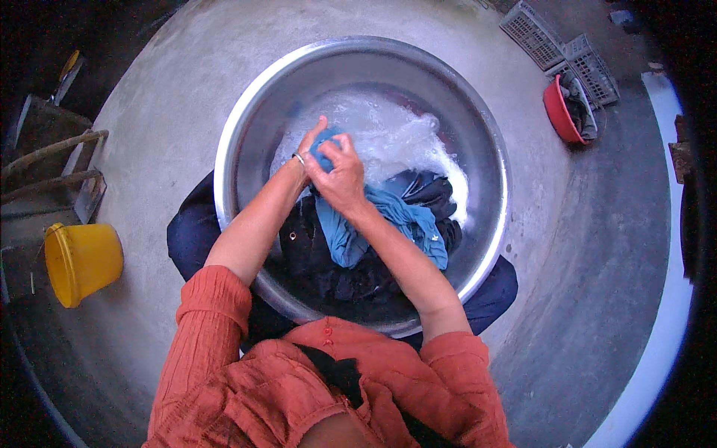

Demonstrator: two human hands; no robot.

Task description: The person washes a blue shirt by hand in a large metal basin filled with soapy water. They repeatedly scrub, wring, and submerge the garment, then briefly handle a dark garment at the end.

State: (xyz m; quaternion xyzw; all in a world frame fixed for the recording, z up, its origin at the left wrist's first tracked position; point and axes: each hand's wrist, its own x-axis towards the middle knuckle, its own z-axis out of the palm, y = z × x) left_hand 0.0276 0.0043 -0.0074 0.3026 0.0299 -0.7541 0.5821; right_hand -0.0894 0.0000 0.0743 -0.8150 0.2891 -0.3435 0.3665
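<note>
A large metal basin (497, 187) sits between my knees, with sudsy water (381, 127) in its far half. Bunched between my two hands is part of a wet blue garment (407, 220); the rest trails down toward the near right, over dark clothes (351, 284) heaped in the basin. My left hand (310, 138) is behind the bunched cloth, its thumb or a finger pointing up and a bracelet at the wrist. My right hand (340, 172) presses on the cloth from the right with bent fingers.
At the left stands a yellow bucket (93, 257), near a wooden-handled frame (82, 168). Grey plastic crates (534, 33) and a red tub (562, 112) with dark cloth in it stand at the far right. Concrete floor (172, 97) surrounds the basin.
</note>
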